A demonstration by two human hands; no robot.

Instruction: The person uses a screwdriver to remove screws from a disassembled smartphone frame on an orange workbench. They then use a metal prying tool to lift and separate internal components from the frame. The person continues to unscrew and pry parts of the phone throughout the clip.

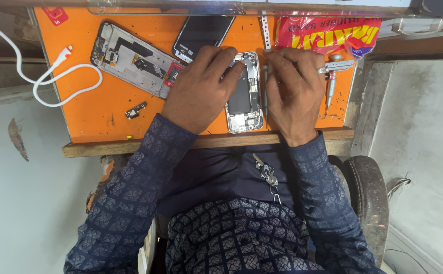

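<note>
Bracing opened phone [243,99], battery exposed: left hand [201,86] flat; right hand [295,91] pinching screwdriver [265,91].

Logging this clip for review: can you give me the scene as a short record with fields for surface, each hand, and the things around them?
surface: orange work mat on a wooden bench
left hand: left hand rests on the opened phone, steadying it
right hand: right hand pinches a thin screwdriver beside the phone's right edge
other phones: second opened phone at left; dark screen panel at top
loose items: small part; white cable; second screwdriver; red packet
</note>
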